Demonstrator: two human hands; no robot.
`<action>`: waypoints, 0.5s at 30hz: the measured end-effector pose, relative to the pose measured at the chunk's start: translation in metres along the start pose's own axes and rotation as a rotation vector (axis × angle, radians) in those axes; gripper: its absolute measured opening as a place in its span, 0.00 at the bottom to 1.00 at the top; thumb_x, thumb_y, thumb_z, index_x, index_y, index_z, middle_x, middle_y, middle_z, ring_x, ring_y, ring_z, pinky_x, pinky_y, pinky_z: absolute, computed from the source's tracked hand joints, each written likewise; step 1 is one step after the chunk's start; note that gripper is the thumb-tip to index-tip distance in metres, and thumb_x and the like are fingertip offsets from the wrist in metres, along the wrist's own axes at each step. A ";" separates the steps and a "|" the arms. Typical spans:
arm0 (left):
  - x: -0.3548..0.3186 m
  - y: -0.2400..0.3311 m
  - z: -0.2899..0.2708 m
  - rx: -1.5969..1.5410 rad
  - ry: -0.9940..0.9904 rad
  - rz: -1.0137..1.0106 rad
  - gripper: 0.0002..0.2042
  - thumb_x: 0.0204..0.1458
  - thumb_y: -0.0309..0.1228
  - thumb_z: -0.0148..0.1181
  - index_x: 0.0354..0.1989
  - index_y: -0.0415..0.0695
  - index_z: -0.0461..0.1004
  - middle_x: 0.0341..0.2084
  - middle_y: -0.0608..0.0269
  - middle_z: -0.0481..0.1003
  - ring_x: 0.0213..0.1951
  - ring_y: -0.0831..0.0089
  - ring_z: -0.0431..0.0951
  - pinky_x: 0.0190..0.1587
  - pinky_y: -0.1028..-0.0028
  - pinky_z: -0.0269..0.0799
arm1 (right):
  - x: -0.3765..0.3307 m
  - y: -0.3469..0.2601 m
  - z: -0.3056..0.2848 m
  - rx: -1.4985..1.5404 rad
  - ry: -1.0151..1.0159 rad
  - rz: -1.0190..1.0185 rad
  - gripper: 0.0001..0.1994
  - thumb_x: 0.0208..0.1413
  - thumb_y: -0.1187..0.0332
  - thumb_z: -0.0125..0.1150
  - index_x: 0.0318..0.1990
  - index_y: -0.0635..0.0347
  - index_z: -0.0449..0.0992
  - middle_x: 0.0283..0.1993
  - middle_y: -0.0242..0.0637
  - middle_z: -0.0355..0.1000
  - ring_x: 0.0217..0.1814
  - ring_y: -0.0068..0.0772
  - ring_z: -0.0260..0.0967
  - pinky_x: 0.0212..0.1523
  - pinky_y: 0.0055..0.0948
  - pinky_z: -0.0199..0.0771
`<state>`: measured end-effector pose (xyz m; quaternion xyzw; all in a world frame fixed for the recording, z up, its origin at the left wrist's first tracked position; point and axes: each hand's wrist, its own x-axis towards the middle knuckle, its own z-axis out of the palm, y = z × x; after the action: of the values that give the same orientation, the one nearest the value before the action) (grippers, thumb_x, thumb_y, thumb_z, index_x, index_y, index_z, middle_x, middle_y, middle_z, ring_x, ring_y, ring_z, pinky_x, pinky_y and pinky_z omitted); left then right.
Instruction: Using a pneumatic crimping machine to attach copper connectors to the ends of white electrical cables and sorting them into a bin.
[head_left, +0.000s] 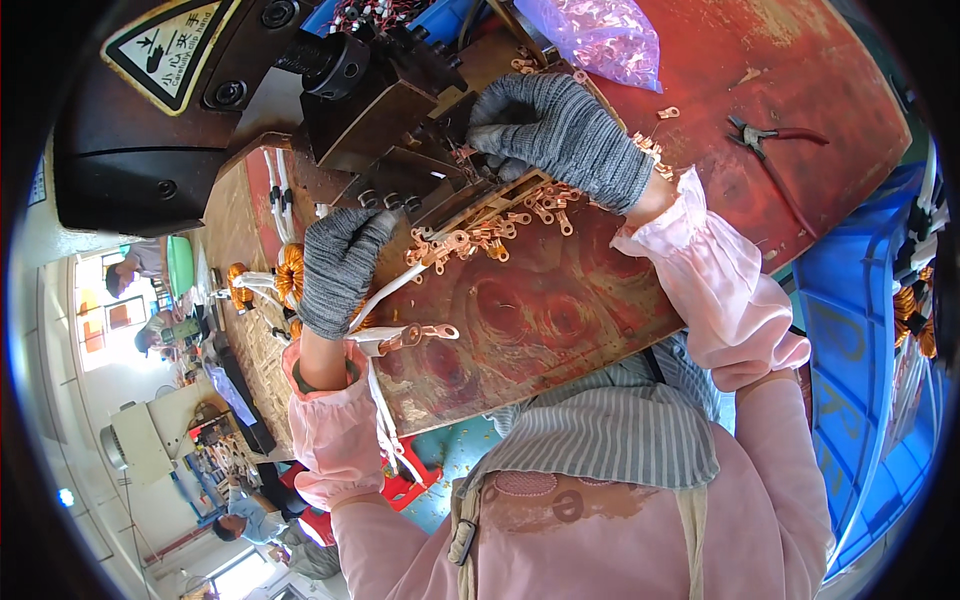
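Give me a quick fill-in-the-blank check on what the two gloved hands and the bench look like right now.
1. Both hands wear grey knitted ____.
2. The left hand grips white sleeved wires that end in ____-coloured ring terminals.
3. The right hand reaches into the dark metal ____ machine at the bench's far edge.
4. Red-handled pliers lie on the worn red wooden bench to the ____ of the right hand.

Missing words: gloves; copper; press; right
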<state>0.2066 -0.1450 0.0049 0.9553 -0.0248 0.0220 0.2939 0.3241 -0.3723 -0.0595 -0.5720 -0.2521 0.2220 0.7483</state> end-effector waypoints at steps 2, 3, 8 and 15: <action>0.000 0.002 -0.001 0.028 -0.003 0.013 0.07 0.49 0.28 0.56 0.30 0.37 0.76 0.22 0.55 0.74 0.24 0.65 0.74 0.29 0.71 0.67 | -0.001 -0.002 0.001 -0.035 0.014 0.003 0.08 0.51 0.71 0.60 0.36 0.63 0.73 0.30 0.33 0.72 0.29 0.21 0.70 0.29 0.18 0.75; 0.000 0.003 -0.001 0.043 -0.004 0.018 0.07 0.49 0.28 0.56 0.30 0.37 0.76 0.22 0.55 0.74 0.24 0.65 0.74 0.30 0.71 0.67 | -0.002 -0.007 0.002 -0.059 0.033 0.025 0.08 0.50 0.71 0.60 0.36 0.63 0.72 0.30 0.33 0.72 0.28 0.20 0.70 0.28 0.18 0.74; 0.000 0.001 0.000 0.041 0.003 0.012 0.07 0.48 0.28 0.56 0.30 0.37 0.76 0.22 0.55 0.75 0.25 0.65 0.75 0.30 0.71 0.67 | -0.005 0.001 0.000 -0.023 0.234 -0.144 0.07 0.51 0.70 0.60 0.36 0.62 0.73 0.29 0.31 0.71 0.27 0.17 0.67 0.26 0.17 0.71; -0.001 0.001 0.001 0.033 0.013 -0.005 0.07 0.48 0.29 0.57 0.30 0.37 0.76 0.22 0.56 0.75 0.25 0.66 0.75 0.30 0.72 0.67 | -0.011 -0.008 -0.005 0.009 0.367 -0.207 0.06 0.52 0.70 0.58 0.36 0.61 0.73 0.28 0.29 0.70 0.29 0.15 0.66 0.27 0.16 0.70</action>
<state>0.2052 -0.1459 0.0044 0.9599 -0.0199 0.0279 0.2783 0.3194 -0.3851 -0.0543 -0.5706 -0.1681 0.0372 0.8030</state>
